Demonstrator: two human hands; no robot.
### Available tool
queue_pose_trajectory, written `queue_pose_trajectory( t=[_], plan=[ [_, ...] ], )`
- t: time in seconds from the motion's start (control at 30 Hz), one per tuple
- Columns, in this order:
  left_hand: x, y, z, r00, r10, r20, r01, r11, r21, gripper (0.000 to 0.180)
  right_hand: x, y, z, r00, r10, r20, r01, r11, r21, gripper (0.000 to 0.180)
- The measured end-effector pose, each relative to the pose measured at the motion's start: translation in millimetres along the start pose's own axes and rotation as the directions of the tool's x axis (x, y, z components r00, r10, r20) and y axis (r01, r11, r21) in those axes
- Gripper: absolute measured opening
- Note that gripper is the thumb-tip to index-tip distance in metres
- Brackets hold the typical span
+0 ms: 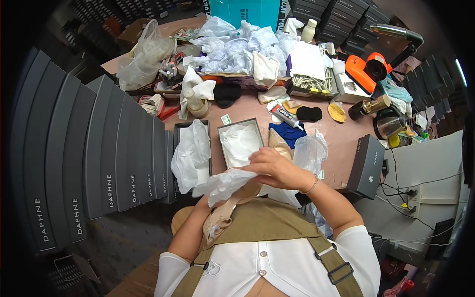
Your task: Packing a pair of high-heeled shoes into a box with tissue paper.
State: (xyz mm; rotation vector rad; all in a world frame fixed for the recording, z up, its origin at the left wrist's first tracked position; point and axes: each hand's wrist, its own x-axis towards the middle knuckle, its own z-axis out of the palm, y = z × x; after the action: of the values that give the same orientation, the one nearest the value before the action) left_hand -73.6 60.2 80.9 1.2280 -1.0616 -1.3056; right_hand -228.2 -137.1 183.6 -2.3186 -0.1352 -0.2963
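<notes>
Crumpled white tissue paper (225, 184) is pinched in my right hand (277, 168), whose fingers are bent over its upper edge. Below it, in front of my apron, a beige shoe (220, 218) slants downward, partly covered by the paper. My left hand (204, 202) is at the shoe and appears to hold it from beneath; its fingers are mostly hidden. Just beyond my right hand, a second beige shoe (280, 140) lies on the table beside a dark blue cloth (289, 133). An open grey shoebox (261, 129) lined with white paper is ahead of my hands.
Another grey box (208, 173) has tissue spilling out. Upright dark shoeboxes (101, 148) line the left; one more box (366, 166) stands right. Behind are a glue tube (284, 115), a glass bottle (196, 105), a crumpled tissue pile (237, 49) and an orange heat tool (360, 74).
</notes>
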Motion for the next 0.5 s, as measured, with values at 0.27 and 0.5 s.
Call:
queue_pose_trajectory(
  t=[0.27, 0.5],
  plan=[
    [-9, -5, 18, 0.965, -0.241, -0.104, 0.16, 0.855, -0.493, 0.058, -30, -15, 53, 0.984, -0.062, 0.167, 0.121, 0.919, -0.374, 0.009],
    [-14, -4, 19, 0.985, -0.173, -0.019, 0.124, 0.77, -0.626, 0.063, -30, -30, 65, 0.98, 0.017, 0.199, 0.089, 0.855, -0.51, 0.01]
  ],
)
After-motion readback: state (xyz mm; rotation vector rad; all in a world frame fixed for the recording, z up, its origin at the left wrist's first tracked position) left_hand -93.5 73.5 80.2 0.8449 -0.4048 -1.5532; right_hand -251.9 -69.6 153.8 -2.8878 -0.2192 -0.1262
